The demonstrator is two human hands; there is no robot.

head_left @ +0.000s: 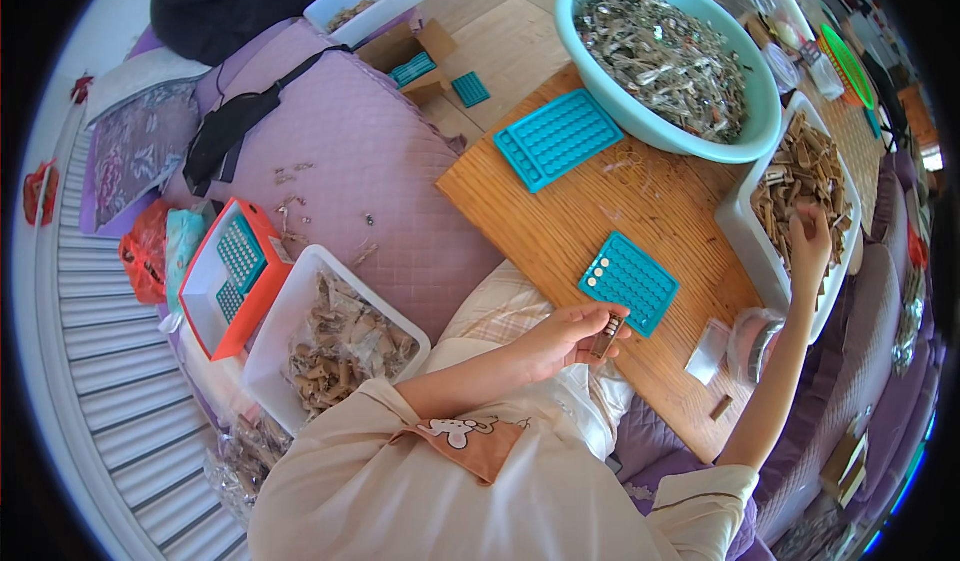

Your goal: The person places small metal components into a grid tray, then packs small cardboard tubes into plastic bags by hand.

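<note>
My left hand point(568, 343), in front of my lap, is closed on a small brown tube point(606, 337) with pale bands showing on it. Just beyond it on the wooden table lies a teal tray point(632, 283) with rows of round pockets. Several cream discs point(597, 271) sit along the left side of that tray. At the right, my right hand point(812, 236) is over the white bin point(742, 223) of curled brown pieces point(800, 176). Its fingers are bent together at the pieces; whatever they pinch is too small to make out.
A second teal tray point(560, 141) lies farther back beside a large light-blue basin point(765, 121) heaped with silvery pieces. A clear round container point(752, 346) stands near the bin. Left of me are a white tub point(405, 333) and an orange box point(262, 296). Someone in dark clothes point(225, 11) sits at the far left.
</note>
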